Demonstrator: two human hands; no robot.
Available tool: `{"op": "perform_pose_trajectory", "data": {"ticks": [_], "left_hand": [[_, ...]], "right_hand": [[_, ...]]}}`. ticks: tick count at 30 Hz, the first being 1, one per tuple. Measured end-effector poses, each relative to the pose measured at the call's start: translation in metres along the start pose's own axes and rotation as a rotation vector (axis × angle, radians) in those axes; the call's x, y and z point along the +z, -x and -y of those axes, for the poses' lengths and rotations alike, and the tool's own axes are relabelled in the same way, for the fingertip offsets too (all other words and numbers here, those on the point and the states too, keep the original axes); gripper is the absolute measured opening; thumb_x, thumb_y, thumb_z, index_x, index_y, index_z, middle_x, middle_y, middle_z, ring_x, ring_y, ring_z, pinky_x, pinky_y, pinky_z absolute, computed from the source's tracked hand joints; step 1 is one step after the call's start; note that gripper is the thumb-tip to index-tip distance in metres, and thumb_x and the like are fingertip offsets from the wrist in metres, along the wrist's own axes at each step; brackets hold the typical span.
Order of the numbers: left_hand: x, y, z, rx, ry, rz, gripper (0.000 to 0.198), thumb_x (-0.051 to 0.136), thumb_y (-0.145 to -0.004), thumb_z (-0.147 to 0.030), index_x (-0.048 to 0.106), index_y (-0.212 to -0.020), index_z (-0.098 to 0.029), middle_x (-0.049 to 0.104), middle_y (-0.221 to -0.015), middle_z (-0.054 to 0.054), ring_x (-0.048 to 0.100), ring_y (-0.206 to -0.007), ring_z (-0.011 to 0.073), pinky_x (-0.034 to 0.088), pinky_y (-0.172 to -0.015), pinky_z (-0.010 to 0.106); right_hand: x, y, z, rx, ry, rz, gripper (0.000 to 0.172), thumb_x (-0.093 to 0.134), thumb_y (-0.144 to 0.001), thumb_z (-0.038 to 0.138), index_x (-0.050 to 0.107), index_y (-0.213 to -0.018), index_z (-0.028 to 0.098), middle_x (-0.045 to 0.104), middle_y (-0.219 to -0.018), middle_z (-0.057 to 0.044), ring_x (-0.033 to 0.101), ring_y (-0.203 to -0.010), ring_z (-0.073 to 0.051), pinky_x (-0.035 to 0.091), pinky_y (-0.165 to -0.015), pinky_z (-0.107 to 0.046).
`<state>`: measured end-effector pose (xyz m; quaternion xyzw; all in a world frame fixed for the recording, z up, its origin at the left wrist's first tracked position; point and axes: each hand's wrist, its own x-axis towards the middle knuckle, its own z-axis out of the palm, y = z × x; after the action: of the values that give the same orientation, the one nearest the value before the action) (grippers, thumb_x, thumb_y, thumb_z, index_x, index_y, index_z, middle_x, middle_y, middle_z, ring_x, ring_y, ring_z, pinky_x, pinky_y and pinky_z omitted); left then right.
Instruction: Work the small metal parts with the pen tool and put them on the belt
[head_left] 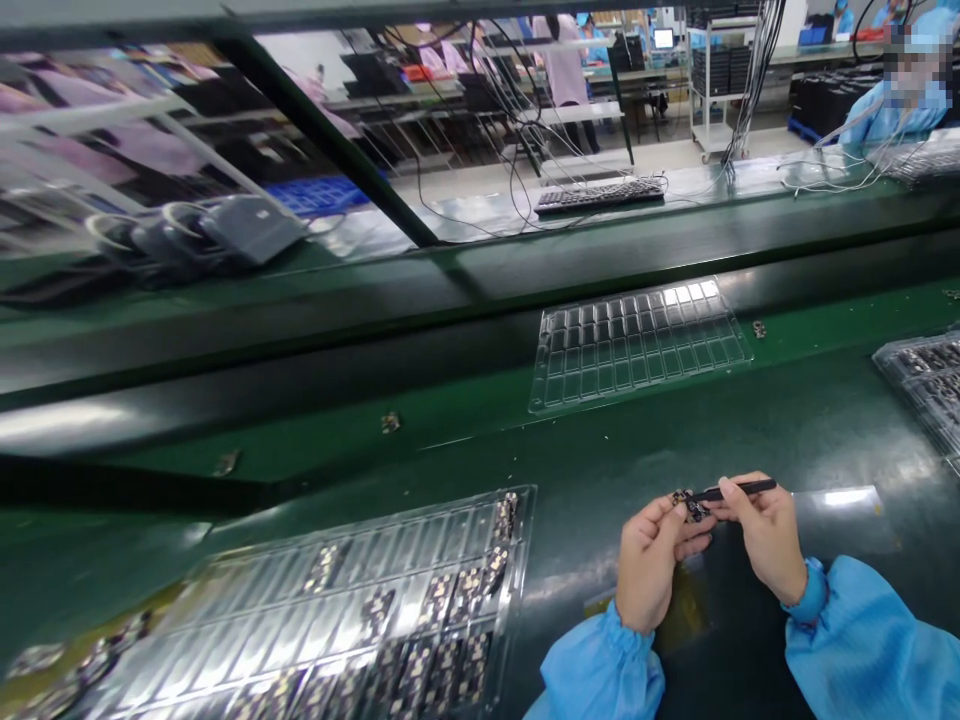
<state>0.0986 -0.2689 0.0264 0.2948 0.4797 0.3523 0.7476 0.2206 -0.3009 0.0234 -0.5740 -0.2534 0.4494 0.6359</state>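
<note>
Between finger and thumb, my left hand (651, 565) pinches a small electronic part (691, 507) above the dark green bench. My right hand (769, 530) is closed on a black pen-like tool (750, 488), whose tip meets the small part. Both hands come out of blue sleeves and nearly touch each other. To their left lies a clear compartment tray (262, 600), partly filled with similar small parts. Behind the hands is a second clear tray (637, 345) with no parts visible in its compartments.
A filled tray (930, 385) sits at the right edge. Loose parts lie near the bench's back, including one (391, 422) and another (759, 328). A dark slanted post (330, 140), a keyboard (600, 196), cables and grey devices (247, 228) stand beyond. A person in blue (900, 105) is at the back right.
</note>
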Motion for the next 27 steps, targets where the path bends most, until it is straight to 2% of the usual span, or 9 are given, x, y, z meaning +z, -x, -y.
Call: {"op": "perform_pose_trajectory", "data": {"ticks": [2,6,9,12,16,20,23,27], "left_hand": [[0.000,0.000,0.002,0.010,0.001,-0.006,0.036,0.075,-0.062,-0.040,0.062,-0.082,-0.012,0.071,-0.083,0.011,0.068,-0.078,0.0256,0.055,-0.061,0.028],[0.001,0.002,0.003,0.004,0.021,-0.022,0.037,0.074,-0.062,-0.041,0.062,-0.082,-0.012,0.070,-0.091,0.012,0.068,-0.079,0.0249,0.054,-0.061,0.027],[-0.005,0.000,-0.007,0.026,0.035,-0.095,0.037,0.074,-0.063,-0.039,0.062,-0.085,-0.012,0.069,-0.093,0.013,0.068,-0.077,0.0242,0.054,-0.060,0.026],[-0.025,-0.016,-0.039,0.123,0.009,-0.206,0.031,0.071,-0.068,-0.035,0.061,-0.088,-0.013,0.069,-0.088,0.011,0.068,-0.078,0.0251,0.055,-0.061,0.028],[-0.078,-0.053,-0.105,0.274,-0.089,-0.409,0.015,0.060,-0.080,-0.025,0.059,-0.088,-0.012,0.066,-0.078,0.006,0.067,-0.080,0.0205,0.054,-0.066,0.027],[-0.126,-0.083,-0.163,0.331,-0.242,-0.631,0.020,0.053,-0.086,-0.026,0.057,-0.099,-0.012,0.062,-0.091,0.005,0.062,-0.078,0.0147,0.053,-0.067,0.030],[-0.144,-0.088,-0.191,0.323,-0.405,-0.763,0.027,0.052,-0.086,-0.030,0.054,-0.108,-0.014,0.059,-0.100,0.006,0.060,-0.080,0.0151,0.052,-0.067,0.033],[-0.148,-0.072,-0.211,0.311,-0.667,-0.826,0.025,0.053,-0.086,-0.029,0.055,-0.106,-0.013,0.060,-0.093,0.005,0.059,-0.071,0.0128,0.051,-0.062,0.030]], "right_hand": [[0.000,0.004,0.003,-0.108,0.117,0.009,0.020,0.064,-0.077,0.037,0.064,-0.077,0.017,0.070,-0.072,-0.005,0.069,-0.067,-0.021,0.058,-0.064,-0.033],[-0.007,0.007,0.011,-0.433,0.375,-0.009,0.011,0.062,-0.079,0.026,0.070,-0.083,0.020,0.072,-0.084,-0.007,0.068,-0.080,-0.023,0.054,-0.075,-0.035],[-0.017,0.005,0.016,-0.507,0.443,-0.089,0.012,0.061,-0.080,0.025,0.070,-0.087,0.021,0.072,-0.089,-0.007,0.067,-0.083,-0.024,0.053,-0.078,-0.036],[-0.026,0.001,0.018,-0.460,0.499,-0.133,0.014,0.062,-0.079,0.028,0.071,-0.087,0.022,0.072,-0.089,-0.007,0.067,-0.083,-0.024,0.052,-0.077,-0.034],[-0.029,0.000,0.011,-0.478,0.548,-0.095,0.015,0.062,-0.078,0.030,0.071,-0.087,0.022,0.072,-0.088,-0.006,0.068,-0.081,-0.023,0.053,-0.074,-0.030],[-0.027,-0.002,-0.004,-0.598,0.527,-0.034,0.017,0.062,-0.078,0.033,0.070,-0.088,0.022,0.073,-0.085,-0.003,0.069,-0.077,-0.020,0.054,-0.069,-0.024],[-0.026,-0.005,-0.014,-0.614,0.507,-0.020,0.017,0.061,-0.079,0.032,0.070,-0.089,0.022,0.073,-0.086,-0.002,0.069,-0.078,-0.019,0.054,-0.070,-0.022],[-0.025,-0.007,-0.007,-0.488,0.467,0.035,0.018,0.059,-0.081,0.034,0.069,-0.087,0.021,0.072,-0.084,-0.004,0.069,-0.076,-0.019,0.054,-0.067,-0.023]]}}
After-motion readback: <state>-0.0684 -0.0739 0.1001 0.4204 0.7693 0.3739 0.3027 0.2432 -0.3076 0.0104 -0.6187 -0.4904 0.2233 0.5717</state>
